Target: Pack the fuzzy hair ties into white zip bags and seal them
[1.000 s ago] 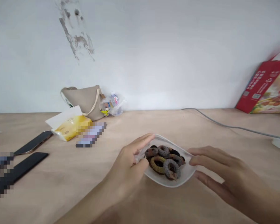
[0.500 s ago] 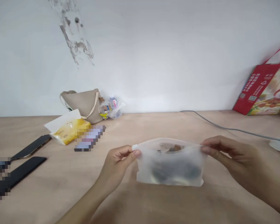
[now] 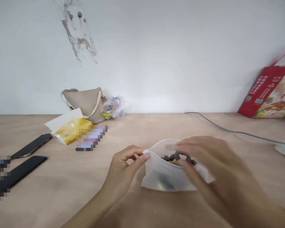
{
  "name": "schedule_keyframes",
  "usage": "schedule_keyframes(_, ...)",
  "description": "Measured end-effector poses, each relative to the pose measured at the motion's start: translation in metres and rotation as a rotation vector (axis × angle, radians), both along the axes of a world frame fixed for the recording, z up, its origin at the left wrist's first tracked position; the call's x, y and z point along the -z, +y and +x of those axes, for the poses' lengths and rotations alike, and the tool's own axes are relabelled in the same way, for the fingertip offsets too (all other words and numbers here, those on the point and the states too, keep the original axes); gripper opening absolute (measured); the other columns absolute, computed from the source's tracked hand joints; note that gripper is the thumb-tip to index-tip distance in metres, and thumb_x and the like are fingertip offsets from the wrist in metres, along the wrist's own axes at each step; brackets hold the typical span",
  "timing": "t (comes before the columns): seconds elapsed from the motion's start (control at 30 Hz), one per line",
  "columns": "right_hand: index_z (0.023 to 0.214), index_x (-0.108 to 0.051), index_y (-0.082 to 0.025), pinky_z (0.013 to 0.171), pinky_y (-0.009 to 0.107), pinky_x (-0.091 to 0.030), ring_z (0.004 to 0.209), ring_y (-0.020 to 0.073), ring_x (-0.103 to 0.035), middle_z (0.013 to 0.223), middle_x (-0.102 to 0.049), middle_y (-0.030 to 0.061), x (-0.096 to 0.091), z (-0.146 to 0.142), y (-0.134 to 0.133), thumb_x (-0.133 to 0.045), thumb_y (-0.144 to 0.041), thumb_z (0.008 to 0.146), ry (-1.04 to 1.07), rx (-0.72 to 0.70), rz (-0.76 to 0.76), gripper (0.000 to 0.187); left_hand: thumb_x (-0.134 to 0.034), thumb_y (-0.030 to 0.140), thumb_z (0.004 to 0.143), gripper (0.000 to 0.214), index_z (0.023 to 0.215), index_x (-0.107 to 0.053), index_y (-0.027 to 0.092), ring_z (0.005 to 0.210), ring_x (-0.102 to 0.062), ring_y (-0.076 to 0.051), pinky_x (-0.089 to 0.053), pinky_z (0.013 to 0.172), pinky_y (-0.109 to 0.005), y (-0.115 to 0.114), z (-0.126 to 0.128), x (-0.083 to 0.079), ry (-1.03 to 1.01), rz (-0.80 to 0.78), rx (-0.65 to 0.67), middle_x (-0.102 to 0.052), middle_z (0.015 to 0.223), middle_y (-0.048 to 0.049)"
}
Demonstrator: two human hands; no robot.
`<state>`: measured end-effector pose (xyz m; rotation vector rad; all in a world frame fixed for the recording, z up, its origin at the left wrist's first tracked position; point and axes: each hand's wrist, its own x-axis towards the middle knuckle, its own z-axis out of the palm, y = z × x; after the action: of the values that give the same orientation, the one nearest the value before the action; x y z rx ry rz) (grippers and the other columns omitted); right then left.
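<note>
A frosted white zip bag hangs just over or on the table, its mouth gaping upward. My left hand pinches the white slider at the bag's left top corner between thumb and fingers. Over the right part of the mouth is my right hand, somewhat blurred, thumb and fingers spread apart at the opening. Inside, several dark grey ruffled soft pieces show beside a yellowish-tan one; their kind is unclear. One dark piece appears between the right thumb and fingers, but no grip on it is visible.
Left on the wooden table are a yellow tissue pack, phones, a beige bag and a plastic bag with a bottle. At right stand a red carrier bag, a grey cable and a white power strip.
My right hand has let go of the bag's right top corner and moved left over the mouth. The mouth has opened wider, showing the contents. My left hand keeps its pinch, shifted slightly right.
</note>
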<state>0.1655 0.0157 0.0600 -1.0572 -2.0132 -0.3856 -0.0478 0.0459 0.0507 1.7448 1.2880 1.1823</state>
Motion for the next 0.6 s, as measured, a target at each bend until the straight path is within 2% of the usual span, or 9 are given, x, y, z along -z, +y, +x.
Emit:
schedule_keyframes(0.13, 0.097, -0.063, -0.018, 0.093, 0.05, -0.034, 0.096, 0.0266, -0.059, 0.1, -0.067, 0.0052, -0.009, -0.056, 0.005, -0.049, -0.014, 0.084, -0.208, 0.015, -0.009, 0.019, -0.063, 0.023, 0.075, 0.013, 0.064, -0.069, 0.02, 0.063, -0.058, -0.014, -0.046, 0.062, -0.024, -0.004, -0.003, -0.002, 0.051, 0.126, -0.01, -0.065, 0.064, 0.0005)
schedule_keyframes(0.2, 0.091, -0.064, -0.017, 0.095, 0.052, -0.031, 0.088, 0.0258, -0.061, 0.09, -0.068, 0.0043, -0.008, -0.068, 0.009, -0.05, -0.01, 0.08, -0.314, 0.02, -0.044, 0.019, -0.06, 0.019, 0.076, 0.016, 0.064, -0.069, 0.02, 0.064, -0.059, -0.014, -0.047, 0.062, -0.024, -0.006, -0.005, -0.001, 0.107, 0.161, 0.012, -0.066, 0.064, 0.0002)
schedule_keyframes(0.27, 0.082, -0.063, -0.018, 0.097, 0.051, -0.028, 0.082, 0.0235, -0.062, 0.082, -0.067, 0.0017, -0.006, -0.067, 0.012, -0.051, -0.006, 0.075, -0.367, -0.004, -0.066, 0.018, -0.058, 0.017, 0.077, 0.017, 0.064, -0.069, 0.02, 0.065, -0.061, -0.015, -0.047, 0.063, -0.024, -0.007, -0.007, 0.0, 0.162, 0.183, 0.052, -0.066, 0.066, -0.0004)
schedule_keyframes(0.37, 0.079, -0.06, -0.021, 0.1, 0.049, -0.025, 0.083, 0.0214, -0.062, 0.085, -0.068, 0.0004, -0.005, -0.043, 0.014, -0.05, -0.004, 0.073, -0.364, 0.003, -0.077, 0.021, -0.061, 0.019, 0.076, 0.016, 0.062, -0.067, 0.02, 0.067, -0.062, -0.016, -0.047, 0.063, -0.025, -0.007, -0.01, 0.002, 0.148, 0.211, 0.035, -0.067, 0.068, -0.0009)
schedule_keyframes(0.5, 0.081, -0.061, -0.022, 0.095, 0.051, -0.032, 0.08, 0.0225, -0.065, 0.087, -0.07, 0.0023, -0.006, 0.017, 0.012, -0.037, 0.002, 0.072, -0.327, 0.129, -0.003, 0.035, -0.063, 0.022, 0.075, 0.014, 0.061, -0.066, 0.021, 0.07, -0.062, -0.017, -0.048, 0.065, -0.026, 0.0, -0.016, 0.0, 0.097, 0.224, -0.124, -0.068, 0.071, -0.0006)
schedule_keyframes(0.53, 0.082, -0.062, -0.022, 0.094, 0.055, -0.032, 0.08, 0.0247, -0.065, 0.088, -0.07, 0.004, -0.004, 0.034, 0.01, -0.034, 0.0, 0.075, -0.317, 0.171, 0.027, 0.036, -0.064, 0.023, 0.075, 0.014, 0.062, -0.066, 0.021, 0.072, -0.062, -0.017, -0.048, 0.067, -0.027, 0.002, -0.019, 0.0, 0.099, 0.227, -0.151, -0.068, 0.072, -0.0005)
schedule_keyframes(0.6, 0.09, -0.065, -0.024, 0.094, 0.058, -0.032, 0.082, 0.0286, -0.066, 0.094, -0.07, 0.0048, 0.003, 0.067, 0.0, -0.039, -0.012, 0.082, -0.244, 0.155, 0.049, 0.029, -0.063, 0.025, 0.077, 0.014, 0.063, -0.066, 0.022, 0.08, -0.064, -0.019, -0.049, 0.074, -0.029, 0.005, -0.027, -0.001, 0.119, 0.253, -0.138, -0.068, 0.073, -0.0008)
